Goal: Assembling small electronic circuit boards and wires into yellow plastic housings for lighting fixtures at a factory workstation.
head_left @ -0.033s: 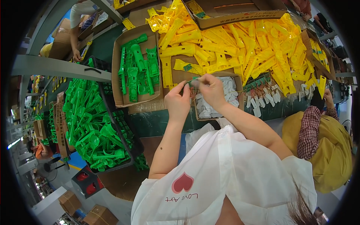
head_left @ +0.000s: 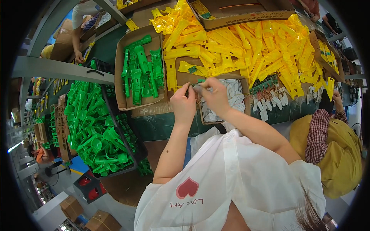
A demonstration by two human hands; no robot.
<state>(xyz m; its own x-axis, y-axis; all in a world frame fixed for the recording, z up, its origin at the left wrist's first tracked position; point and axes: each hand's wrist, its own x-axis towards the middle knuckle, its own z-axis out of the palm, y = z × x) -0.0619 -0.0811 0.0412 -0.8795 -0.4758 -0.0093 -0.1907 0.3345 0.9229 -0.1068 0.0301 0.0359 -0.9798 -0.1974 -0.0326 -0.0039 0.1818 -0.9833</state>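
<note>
My left hand (head_left: 183,101) is closed in a pinch above the near edge of the worktable. At its fingertips is a small green circuit board (head_left: 200,81), mostly hidden by the fingers. My right hand (head_left: 216,98) meets it from the right, with thumb and fingers pressed together. Something pale (head_left: 197,89) shows at the right fingertips, too small to identify. Just beneath my right hand stands a cardboard box (head_left: 246,86) of white plastic parts (head_left: 233,96) with thin wires.
A cardboard tray (head_left: 121,69) of green plastic shells lies to the left, above a black crate (head_left: 115,119) heaped with more. Yellow plastic shells (head_left: 266,50) cover the table's far side. Wired green boards (head_left: 266,84) lie at right, near another person's checked sleeve (head_left: 318,131).
My right hand has shifted slightly left and its fingertips are now closer to the left ones. The pale thing at its fingertips moved left with it. My left hand stays nearly in place.
</note>
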